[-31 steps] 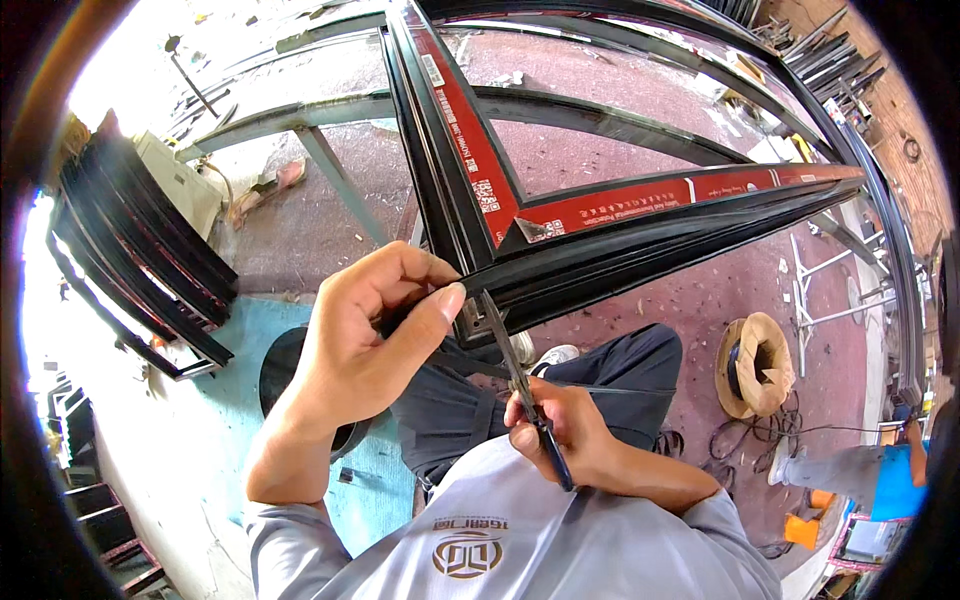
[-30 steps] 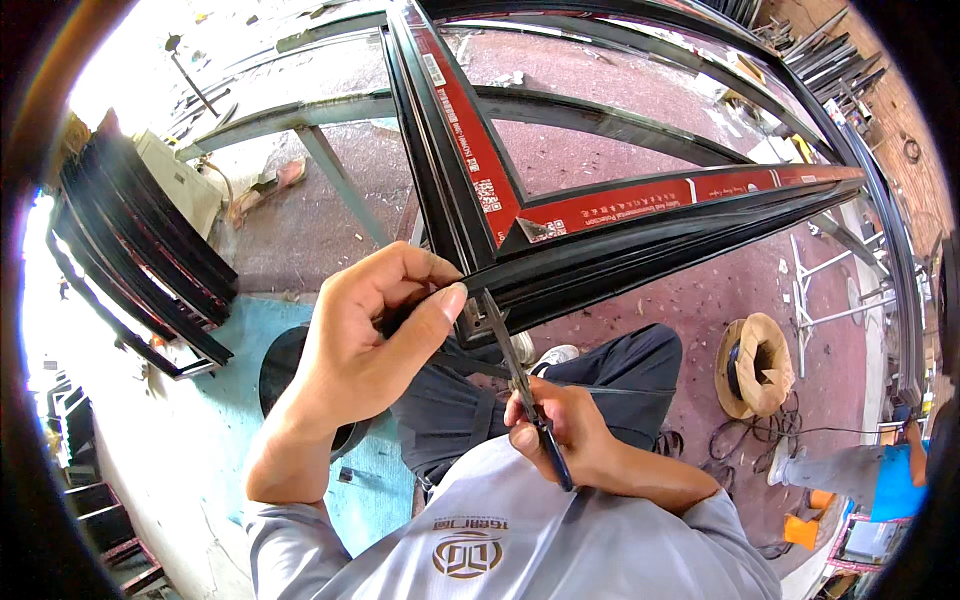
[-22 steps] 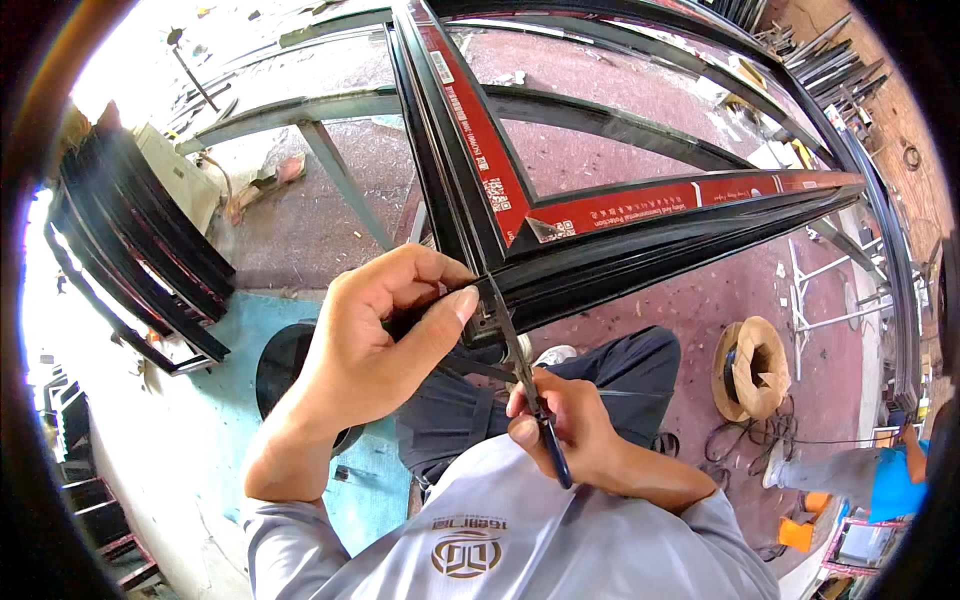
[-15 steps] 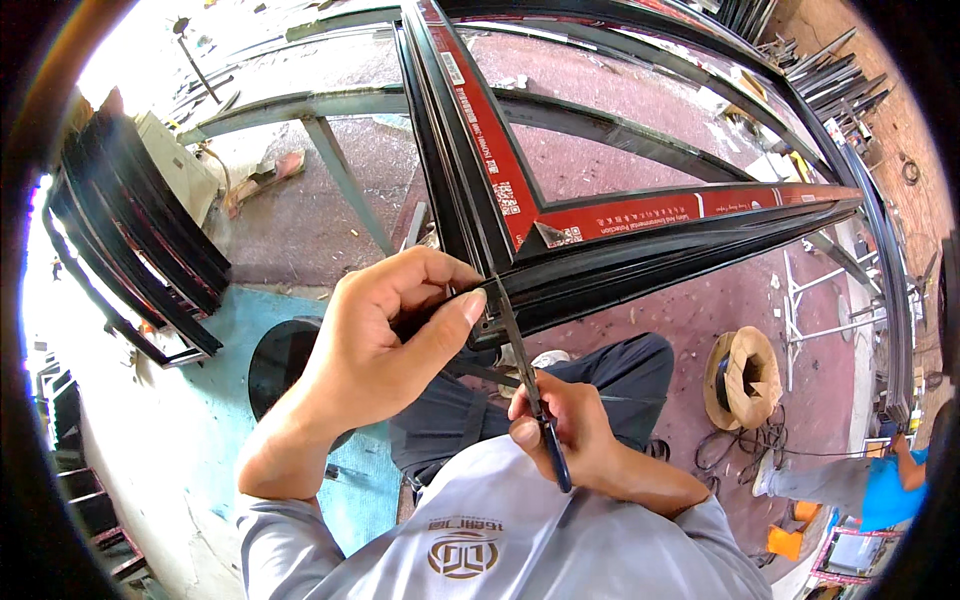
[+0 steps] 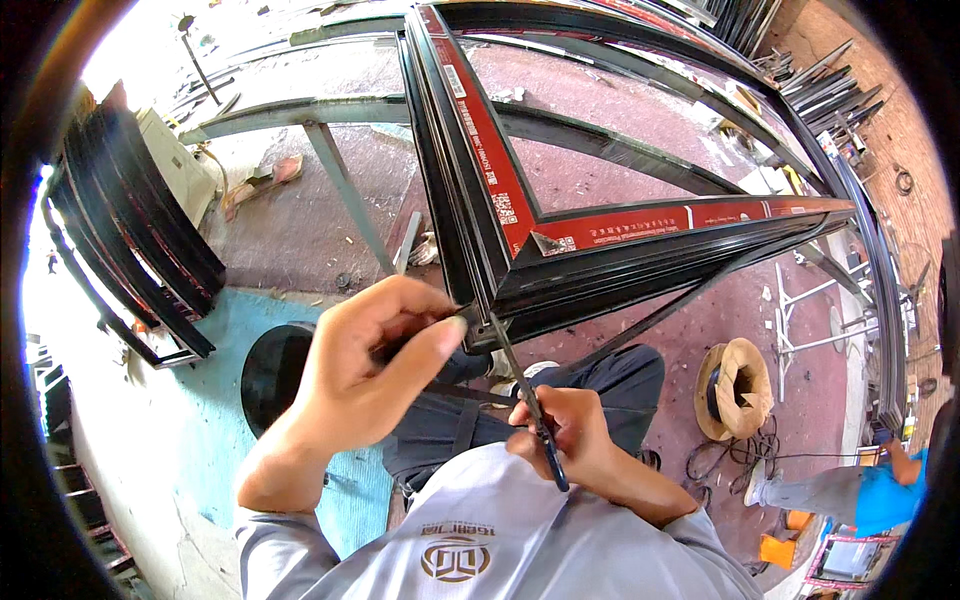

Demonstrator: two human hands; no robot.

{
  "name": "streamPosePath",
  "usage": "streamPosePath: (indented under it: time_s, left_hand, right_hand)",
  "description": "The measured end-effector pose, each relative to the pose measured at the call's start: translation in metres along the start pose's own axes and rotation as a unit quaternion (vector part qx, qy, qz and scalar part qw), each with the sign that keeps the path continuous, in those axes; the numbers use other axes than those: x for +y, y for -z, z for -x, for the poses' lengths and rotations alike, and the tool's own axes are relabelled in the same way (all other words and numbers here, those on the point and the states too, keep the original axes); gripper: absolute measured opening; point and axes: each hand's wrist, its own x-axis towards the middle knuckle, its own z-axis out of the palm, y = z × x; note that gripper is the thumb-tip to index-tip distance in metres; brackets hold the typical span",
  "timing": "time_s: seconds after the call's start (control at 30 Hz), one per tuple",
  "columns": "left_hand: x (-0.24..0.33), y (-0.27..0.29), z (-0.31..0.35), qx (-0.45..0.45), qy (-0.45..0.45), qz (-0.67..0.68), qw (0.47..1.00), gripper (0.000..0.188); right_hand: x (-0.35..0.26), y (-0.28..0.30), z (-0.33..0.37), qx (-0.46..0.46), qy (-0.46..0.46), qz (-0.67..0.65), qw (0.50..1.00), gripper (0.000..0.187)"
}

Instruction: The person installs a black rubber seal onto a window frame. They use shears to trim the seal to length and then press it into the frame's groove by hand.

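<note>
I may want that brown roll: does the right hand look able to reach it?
Probably not: the right hand holds a tool, and the brown roll sits away on the floor.

The black, red-filmed rectangular metal frame (image 5: 640, 265) lies over grey metal rails (image 5: 340, 110), its near corner beside the slim, dark-handled metal tool (image 5: 526, 395). Left stand long black profiles (image 5: 140, 230); right, on maroon floor (image 5: 690, 345), sits a round brown paper-wrapped coil (image 5: 740, 360).

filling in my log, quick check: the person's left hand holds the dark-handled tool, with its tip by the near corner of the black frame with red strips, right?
Not the left hand: the head view shows the right hand holding the dark-handled tool. Its tip is by the near corner of the black frame with red strips.
</note>
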Motion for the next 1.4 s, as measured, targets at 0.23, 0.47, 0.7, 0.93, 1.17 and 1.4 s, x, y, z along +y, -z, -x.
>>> streamPosePath:
  time_s: [0.23,0.47,0.7,0.93,1.17,1.4]
  left_hand:
    - [-0.038,0.078,0.097,0.236,-0.182,0.289,0.91,0.039]
    - [-0.043,0.228,0.189,0.587,-0.216,0.152,0.765,0.02]
    - [-0.22,0.313,0.257,0.683,-0.01,0.069,0.727,0.019]
    - [-0.276,0.272,0.227,0.728,0.091,-0.178,0.656,0.035]
    - [-0.275,0.314,0.226,0.7,0.041,-0.292,0.651,0.041]
    - [-0.274,0.439,0.248,0.59,0.153,-0.459,0.646,0.033]
  right_hand:
    - [0.043,0.018,0.038,-0.063,-0.029,0.048,0.996,0.033]
    - [0.09,0.03,0.075,0.053,-0.087,0.149,0.984,0.038]
    - [0.134,0.061,0.112,-0.024,-0.203,0.293,0.934,0.047]
    - [0.166,0.082,0.187,-0.075,-0.183,0.122,0.973,0.031]
    - [0.197,0.101,0.273,-0.04,-0.253,-0.096,0.962,0.029]
    - [0.263,0.112,0.355,-0.042,-0.306,-0.176,0.935,0.026]
